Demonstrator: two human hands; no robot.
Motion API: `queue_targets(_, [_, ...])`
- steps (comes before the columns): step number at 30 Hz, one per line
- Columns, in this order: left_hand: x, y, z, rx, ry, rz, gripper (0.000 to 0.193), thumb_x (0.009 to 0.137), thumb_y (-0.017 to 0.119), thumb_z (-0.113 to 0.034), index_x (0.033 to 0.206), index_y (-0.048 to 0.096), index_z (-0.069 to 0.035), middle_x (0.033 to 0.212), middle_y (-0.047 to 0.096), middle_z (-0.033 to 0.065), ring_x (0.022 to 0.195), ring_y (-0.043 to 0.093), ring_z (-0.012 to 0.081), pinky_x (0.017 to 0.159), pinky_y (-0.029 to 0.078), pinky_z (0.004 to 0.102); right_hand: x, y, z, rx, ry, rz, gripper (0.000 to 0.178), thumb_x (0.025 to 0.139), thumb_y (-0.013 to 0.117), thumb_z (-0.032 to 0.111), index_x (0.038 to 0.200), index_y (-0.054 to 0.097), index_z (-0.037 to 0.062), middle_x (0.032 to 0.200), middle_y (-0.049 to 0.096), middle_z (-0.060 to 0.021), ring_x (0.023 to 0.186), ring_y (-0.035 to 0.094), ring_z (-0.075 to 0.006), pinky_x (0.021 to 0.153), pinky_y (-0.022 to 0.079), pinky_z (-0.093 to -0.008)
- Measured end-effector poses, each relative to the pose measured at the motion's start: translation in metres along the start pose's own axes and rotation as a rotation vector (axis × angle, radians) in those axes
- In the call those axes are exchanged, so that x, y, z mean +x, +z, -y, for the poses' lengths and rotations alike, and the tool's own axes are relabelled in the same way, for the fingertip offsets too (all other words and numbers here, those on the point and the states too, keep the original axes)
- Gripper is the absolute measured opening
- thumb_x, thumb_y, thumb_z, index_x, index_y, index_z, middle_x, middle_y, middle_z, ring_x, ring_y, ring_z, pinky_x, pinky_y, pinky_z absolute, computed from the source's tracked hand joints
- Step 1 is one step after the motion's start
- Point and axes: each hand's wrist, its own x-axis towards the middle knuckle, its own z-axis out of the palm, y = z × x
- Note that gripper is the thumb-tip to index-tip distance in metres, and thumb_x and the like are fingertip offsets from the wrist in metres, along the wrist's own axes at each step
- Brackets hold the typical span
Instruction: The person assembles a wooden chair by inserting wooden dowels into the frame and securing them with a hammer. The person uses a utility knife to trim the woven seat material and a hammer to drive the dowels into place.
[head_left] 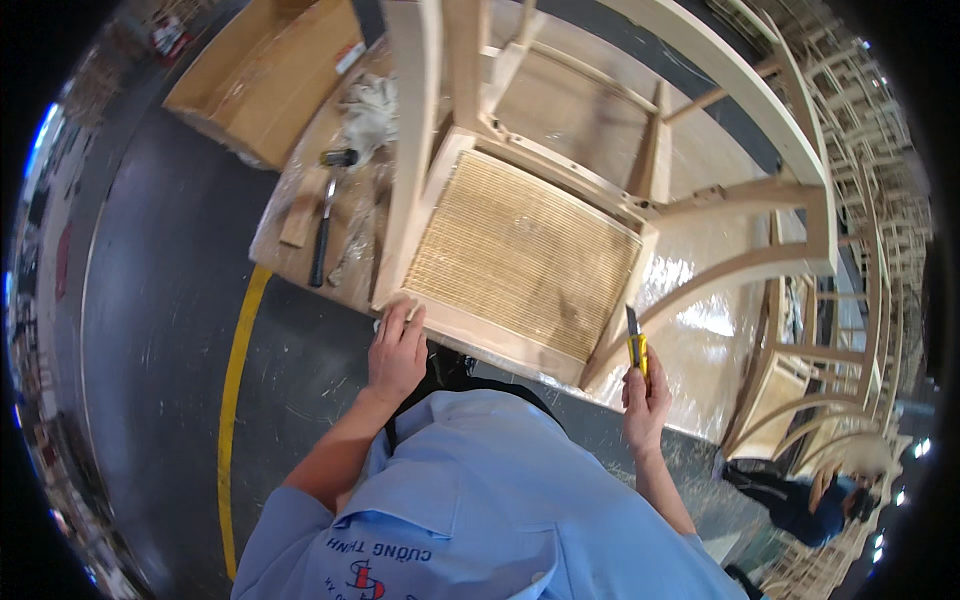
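Resting curled left hand (398,350) on chair frame (500,337) by near edge of surface (705,390), pinching utility knife (638,352) in right hand (647,400), best angled clear of cane panel (525,250).

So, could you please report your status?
Left hand on pale wooden chair frame; right hand holding yellow utility knife, blade out; black-handled hammer beside frame.

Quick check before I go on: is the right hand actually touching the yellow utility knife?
Touching. The head view shows the right hand closed around the handle of the yellow utility knife, its dark blade projecting beyond the grip.
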Motion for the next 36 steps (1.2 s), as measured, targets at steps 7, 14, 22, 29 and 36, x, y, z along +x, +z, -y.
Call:
queue_targets(7, [-0.003,0.003,-0.02,0.1,0.136,1.162,0.04,0.094,0.068,-0.013,0.133,0.066,-0.003,0.141,0.066,0.0153,0.113,0.07,0.0351,0.095,0.059,0.0438,-0.019,-0.024,-0.01,0.108,-0.053,-0.208,0.048,0.111,0.055,0.015,0.157,0.048,0.0013,0.087,0.058,0.0009,0.068,0.049,-0.0029,0.058,0.042,-0.0207])
queue_targets(14, [0.023,0.054,-0.053,-0.165,0.576,0.424,0.042,0.09,0.068,-0.01,0.133,0.068,-0.007,0.148,0.063,0.0111,0.095,0.075,0.0313,0.075,0.062,0.0444,-0.05,-0.017,-0.049,0.131,0.161,-0.23,0.045,0.112,0.058,0.023,0.15,0.054,0.0,0.083,0.056,0.0034,0.064,0.048,-0.0025,0.054,0.04,-0.019])
queue_targets(22, [0.032,0.082,-0.076,0.065,0.62,0.769,0.052,0.094,0.059,-0.011,0.145,0.059,-0.01,0.167,0.044,0.0107,0.095,0.076,0.0316,0.073,0.062,0.0477,-0.1,-0.023,-0.074,0.046,0.259,-0.244,0.042,0.113,0.056,0.024,0.148,0.056,0.0004,0.081,0.056,0.0032,0.059,0.046,-0.0025,0.05,0.038,-0.0201])
queue_targets(29, [0.022,0.093,-0.072,-0.082,0.692,0.551,0.055,0.093,0.06,-0.009,0.148,0.056,-0.01,0.169,0.04,0.0092,0.101,0.075,0.0322,0.079,0.062,0.0468,-0.137,-0.012,-0.067,0.076,0.273,-0.333,0.04,0.111,0.058,0.02,0.146,0.058,-0.0009,0.082,0.059,0.0018,0.065,0.05,-0.0036,0.056,0.043,-0.0217])
queue_targets(36, [0.006,0.098,-0.076,-0.081,0.545,0.532,0.041,0.095,0.059,-0.012,0.136,0.063,-0.009,0.159,0.052,0.0106,0.102,0.074,0.0335,0.08,0.061,0.0475,-0.123,0.007,-0.055,-0.045,0.242,-0.084,0.04,0.111,0.057,0.019,0.146,0.058,-0.0002,0.084,0.06,0.0015,0.066,0.05,-0.0042,0.058,0.043,-0.0218])
